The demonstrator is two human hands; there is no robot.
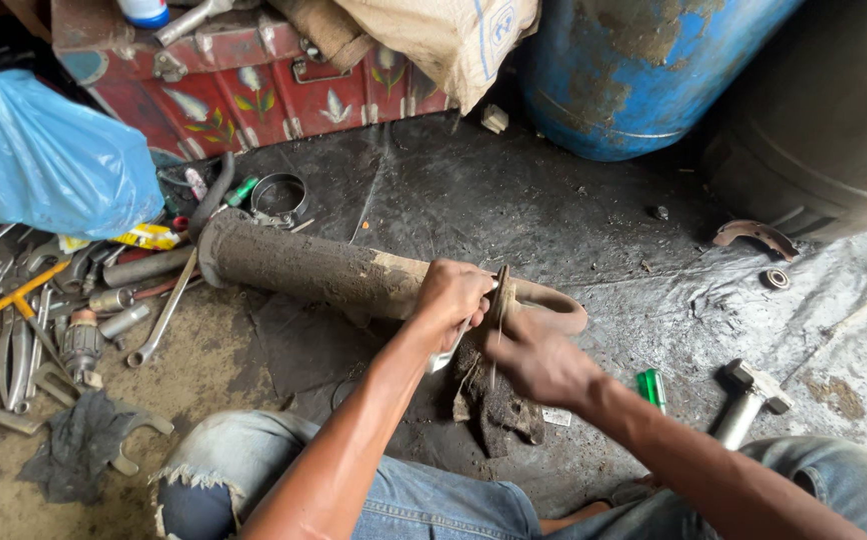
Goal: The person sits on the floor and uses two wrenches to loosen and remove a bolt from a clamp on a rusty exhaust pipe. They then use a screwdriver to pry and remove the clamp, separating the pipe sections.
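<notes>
A mud-caked cylinder [304,270] is laid on the dark floor sheet [514,200], its long axis running from upper left to lower right, the open rim at the left end and the tapered, curved outlet [554,300] at the right end. Both hands are placed at that right end, just in front of the person's knees. The left hand [454,295] is closed over the top of the cylinder where the pale, scraped patch begins; a bright metal piece is seen under its palm, but what it is cannot be told. The right hand [539,360] is set just beside it, on the near side, fingers curled around a thin dark strip [501,300] held upright against the outlet. The left hand is the nearer of the two to the cylinder's body; the bulk of the cylinder is stretched away to the left of both hands. A torn, dirty clump [494,400] is seen hanging or lying below the right hand.

Farther out: a hammer [749,395] and a green object [652,387] to the right, a scatter of spanners and pliers [44,320] to the left, a hose clamp [281,192] behind the cylinder, a blue plastic bag [44,160], a painted red trunk [254,90] and a blue drum [634,70] at the back.
</notes>
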